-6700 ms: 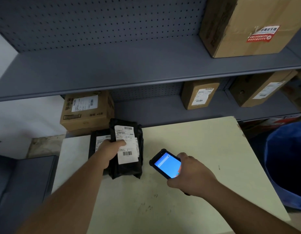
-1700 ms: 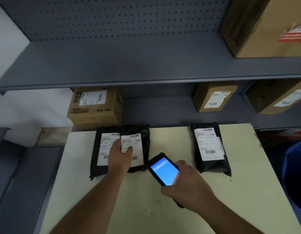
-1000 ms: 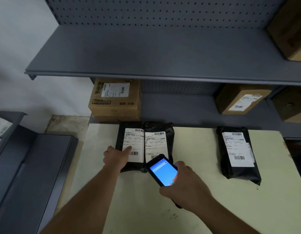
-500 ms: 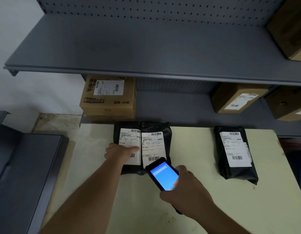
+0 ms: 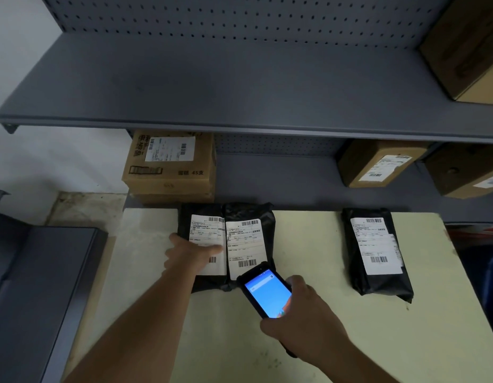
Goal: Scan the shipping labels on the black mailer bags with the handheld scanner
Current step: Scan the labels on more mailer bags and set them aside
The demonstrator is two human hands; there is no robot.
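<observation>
Three black mailer bags with white shipping labels lie on the pale table point(image 5: 308, 272). The left bag point(image 5: 199, 217) and the middle bag point(image 5: 250, 214) lie side by side and touch. The third bag point(image 5: 377, 280) lies apart at the right. My left hand point(image 5: 188, 255) rests flat on the left bag's label, covering part of it. My right hand point(image 5: 303, 319) holds the handheld scanner point(image 5: 266, 293), its blue screen lit. The scanner's top end overlaps the near edge of the middle bag, just below that label's barcode.
Grey metal shelving point(image 5: 239, 87) stands behind the table. Cardboard boxes sit on it: one labelled box point(image 5: 170, 167) right behind the left bags, others at the right point(image 5: 377, 167) and upper right point(image 5: 466, 42). A dark grey unit point(image 5: 38, 294) stands left of the table.
My left hand has slid a little further onto the left bag's label. The scanner has stayed at the middle bag's near edge. The view shifted slightly.
</observation>
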